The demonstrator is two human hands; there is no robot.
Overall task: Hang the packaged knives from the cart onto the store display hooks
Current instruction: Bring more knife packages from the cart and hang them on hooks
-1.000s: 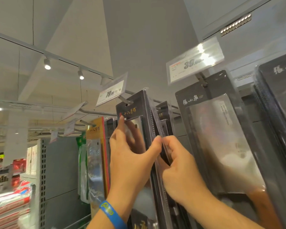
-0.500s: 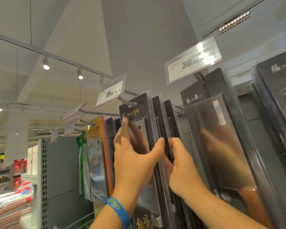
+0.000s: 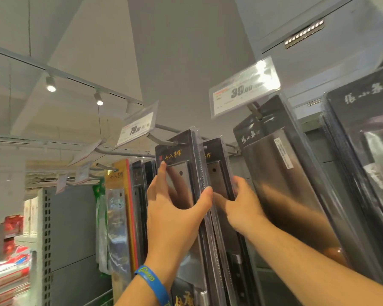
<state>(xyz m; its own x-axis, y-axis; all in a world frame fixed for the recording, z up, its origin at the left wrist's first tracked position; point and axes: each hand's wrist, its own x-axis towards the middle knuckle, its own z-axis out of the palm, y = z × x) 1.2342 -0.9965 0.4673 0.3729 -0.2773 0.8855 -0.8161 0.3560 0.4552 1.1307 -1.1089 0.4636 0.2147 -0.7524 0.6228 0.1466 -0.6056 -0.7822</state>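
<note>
Up at the display, both arms raised: the left hand (image 3: 175, 217) has the front knife pack (image 3: 175, 154), with its fingers (image 3: 161, 173) stretched flat up the clear face and the thumb hooked round the pack's right edge, a proper grip across the width. Just above those fingertips the black header card with gold lettering meets the hook (image 3: 161, 141), the grey prong crossing the very top of the card. Whether it passes through the hang hole I cannot tell from here. Right of the left thumb, almost touching it, is the right hand (image 3: 245, 210). Its fingers (image 3: 238, 184) are curled round the far edge of the second knife pack (image 3: 216, 166), with the thumb pointing back along the near side, so it is gripping that one. This pack stands close behind the front pack, the two upright and nearly face to face. Beyond the right hand's knuckles hangs a big cleaver pack (image 3: 285, 184), black card and wide steel blade, and above it a price tag (image 3: 243, 93) reads 39. Up and to the left of the left fingertips, just above the hook, a second price tag (image 3: 137, 128) shows 79. Left of the left hand hang a couple of dark packs and a yellow-edged pack (image 3: 117, 191). Below the left hand, a blue wristband (image 3: 152, 281) circles the wrist.
</note>
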